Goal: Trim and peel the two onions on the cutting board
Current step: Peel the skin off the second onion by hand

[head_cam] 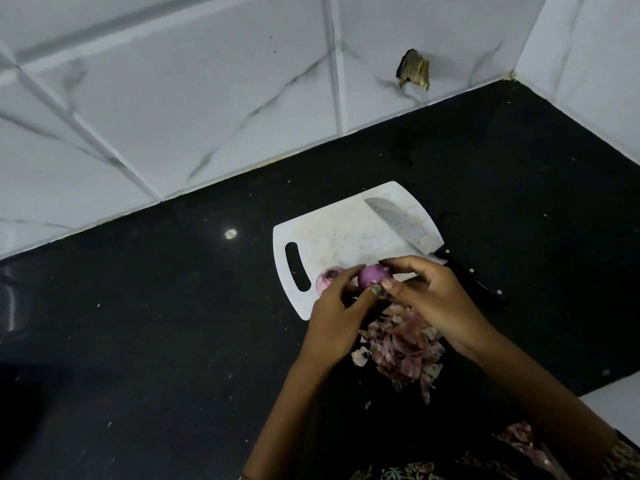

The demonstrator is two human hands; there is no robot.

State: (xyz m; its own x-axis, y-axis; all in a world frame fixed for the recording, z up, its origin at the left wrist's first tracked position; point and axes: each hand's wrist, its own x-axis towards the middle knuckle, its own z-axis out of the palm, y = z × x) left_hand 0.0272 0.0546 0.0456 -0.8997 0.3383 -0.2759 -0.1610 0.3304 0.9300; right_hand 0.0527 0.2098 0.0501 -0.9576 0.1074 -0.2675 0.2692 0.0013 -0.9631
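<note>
A small purple onion [372, 276] is held above the near edge of the white cutting board [346, 233]. My left hand [337, 317] grips it from below and the left, and my right hand [429, 296] pinches it from the right with thumb and fingertips. A second purple onion [327, 277], its cut end facing up, lies on the board just left of my left hand, partly hidden by it. A large knife [405, 226] with a black handle rests on the board's right side, blade pointing away from me.
A heap of dry onion skins [398, 351] lies on the black counter [173, 306] under my hands. More skins [526, 441] sit at the counter's near right edge. White marble-look tiled walls [207, 98] close the back and right. A broken patch [414, 69] marks the back wall.
</note>
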